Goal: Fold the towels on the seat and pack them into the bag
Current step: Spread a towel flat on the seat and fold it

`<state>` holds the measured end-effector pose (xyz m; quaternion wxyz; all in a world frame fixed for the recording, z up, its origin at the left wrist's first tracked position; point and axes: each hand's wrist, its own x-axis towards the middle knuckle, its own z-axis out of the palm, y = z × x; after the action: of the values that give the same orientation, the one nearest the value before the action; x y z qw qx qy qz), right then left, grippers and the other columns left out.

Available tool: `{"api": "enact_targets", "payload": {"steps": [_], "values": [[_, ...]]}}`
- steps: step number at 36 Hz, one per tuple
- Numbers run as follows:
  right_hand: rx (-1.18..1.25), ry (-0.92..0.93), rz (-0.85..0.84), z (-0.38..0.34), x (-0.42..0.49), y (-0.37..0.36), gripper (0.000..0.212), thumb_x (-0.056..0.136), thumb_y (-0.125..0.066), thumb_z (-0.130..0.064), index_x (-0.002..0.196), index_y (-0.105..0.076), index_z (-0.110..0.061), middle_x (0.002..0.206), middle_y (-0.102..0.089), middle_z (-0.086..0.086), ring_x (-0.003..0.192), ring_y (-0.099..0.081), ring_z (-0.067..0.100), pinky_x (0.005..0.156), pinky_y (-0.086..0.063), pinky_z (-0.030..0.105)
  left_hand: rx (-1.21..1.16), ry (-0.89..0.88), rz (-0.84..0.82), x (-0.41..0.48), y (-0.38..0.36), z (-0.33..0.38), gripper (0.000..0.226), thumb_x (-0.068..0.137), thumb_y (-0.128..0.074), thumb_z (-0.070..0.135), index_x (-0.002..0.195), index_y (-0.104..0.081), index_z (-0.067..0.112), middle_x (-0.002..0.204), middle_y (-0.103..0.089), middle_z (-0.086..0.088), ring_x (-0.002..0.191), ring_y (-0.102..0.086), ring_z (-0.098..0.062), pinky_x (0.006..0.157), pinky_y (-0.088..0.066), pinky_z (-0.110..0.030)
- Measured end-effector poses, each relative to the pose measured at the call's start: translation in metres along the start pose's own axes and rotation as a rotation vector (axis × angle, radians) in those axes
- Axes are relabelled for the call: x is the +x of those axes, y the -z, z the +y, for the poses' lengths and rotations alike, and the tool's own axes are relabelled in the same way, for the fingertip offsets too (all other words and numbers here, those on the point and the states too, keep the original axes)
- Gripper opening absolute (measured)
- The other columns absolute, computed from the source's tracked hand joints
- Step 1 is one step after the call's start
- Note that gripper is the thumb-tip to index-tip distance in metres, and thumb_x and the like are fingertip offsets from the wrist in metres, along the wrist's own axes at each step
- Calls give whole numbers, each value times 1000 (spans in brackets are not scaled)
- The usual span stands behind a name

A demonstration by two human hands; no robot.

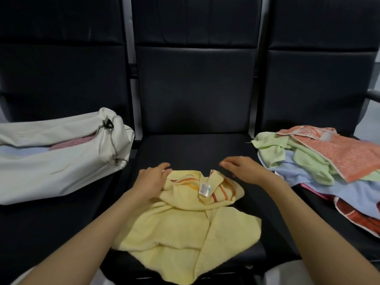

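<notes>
A crumpled yellow towel [185, 227] with orange and red stripes and a white label lies on the middle black seat [195, 149]. My left hand [153, 178] rests on its far left corner, fingers curved over the cloth. My right hand [241, 168] hovers at the towel's far right edge with relaxed fingers and holds nothing. On the left seat lies a white zip bag [61, 161], its mouth open, with pink and pale blue cloth inside. A pile of towels [320, 161], orange, green, blue and red, covers the right seat.
Three black padded seats stand in a row with tall backrests [195, 79]. A dark armrest [373, 94] shows at the far right. The yellow towel hangs over the middle seat's front edge.
</notes>
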<state>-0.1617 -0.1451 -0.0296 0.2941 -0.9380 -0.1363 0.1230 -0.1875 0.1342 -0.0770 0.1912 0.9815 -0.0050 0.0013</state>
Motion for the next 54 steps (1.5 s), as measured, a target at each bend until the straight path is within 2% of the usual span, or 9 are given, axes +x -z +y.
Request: {"api": "enact_targets", "payload": {"steps": [10,17,24,32,36,38,43,46,54], "values": [[-140,-26,-3,4,0,-9,15,95,-55,-21,105,-66,-18,99,-64,0,91,-61,16,77,-50,27,196,145,-51,2,2,-6,21,96,-53,39,111,-64,29,91,-67,8,105,-59,-17,96,-32,-35],[664,-79,307,10,-12,33,13,93,-50,-6,90,-59,-15,61,-53,0,58,-47,13,51,-34,22,-85,178,66,9,14,-22,11,90,-61,34,86,-61,24,105,-52,-1,96,-57,-21,85,-48,-37],[212,-27,-275,34,-41,61,15,88,-68,-26,103,-72,-27,83,-59,-1,63,-45,7,56,-35,19,-618,120,-36,-4,60,-32,14,84,-72,16,88,-62,8,76,-66,-9,73,-61,-19,71,-49,-33],[524,-25,-214,35,-33,71,33,90,-59,-37,101,-70,-8,59,-38,-1,48,-24,9,47,-14,23,-930,92,-420,-15,114,-21,19,81,-68,-1,98,-62,6,82,-65,-6,72,-65,-13,63,-55,-22],[883,-136,147,27,-4,61,21,99,-52,-23,99,-61,-3,73,-50,7,49,-49,9,43,-37,17,-849,110,69,28,122,-12,19,83,-67,-1,101,-63,6,103,-65,-18,78,-62,-15,59,-53,-16],[1104,-158,294,24,11,55,29,99,-53,-15,125,-52,-2,111,-59,15,84,-69,18,68,-56,24,-818,99,267,54,118,-8,47,87,-66,3,131,-50,9,134,-52,-16,108,-57,-22,81,-51,-22],[766,-292,321,31,33,34,78,90,-66,-18,151,-18,-12,147,-35,12,117,-56,27,93,-52,37,-444,189,145,68,79,-3,85,86,-72,26,151,-20,8,155,-26,-13,142,-27,-29,112,-30,-41],[546,-329,237,22,32,21,60,92,-63,-23,143,-34,-10,111,-55,7,100,-59,23,86,-55,37,-51,182,-77,46,45,-11,72,88,-67,34,146,-32,9,149,-33,-13,138,-31,-31,109,-32,-36],[-187,-104,-13,6,15,-11,30,97,-52,-38,119,-61,-19,110,-46,2,97,-52,19,78,-40,26,148,94,-273,3,13,-26,48,92,-58,39,137,-46,27,143,-41,-1,131,-40,-25,107,-36,-40]]}}
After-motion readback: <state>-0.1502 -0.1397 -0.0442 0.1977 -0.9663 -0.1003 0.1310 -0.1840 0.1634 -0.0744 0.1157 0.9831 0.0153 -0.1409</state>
